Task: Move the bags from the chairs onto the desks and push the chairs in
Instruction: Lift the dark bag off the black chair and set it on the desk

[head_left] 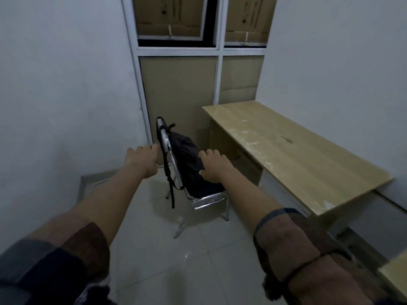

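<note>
Black bag (187, 164) rests on metal chair (198, 201) beside desk (297, 155). Left hand (141, 160) open, empty; right hand (212, 167) spread on bag, not gripping.

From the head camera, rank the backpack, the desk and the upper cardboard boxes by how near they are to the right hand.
1. Backpack, on the chair, beside the right hand.
2. Desk, to its right.
3. Cardboard boxes, high behind the window.

A small, bare office room: a plain wooden bench (293, 150) along the right wall, a metal folding chair (198, 199) beside it, white walls, tiled floor (176, 260), cardboard-covered window (198, 51) at the far end.
</note>
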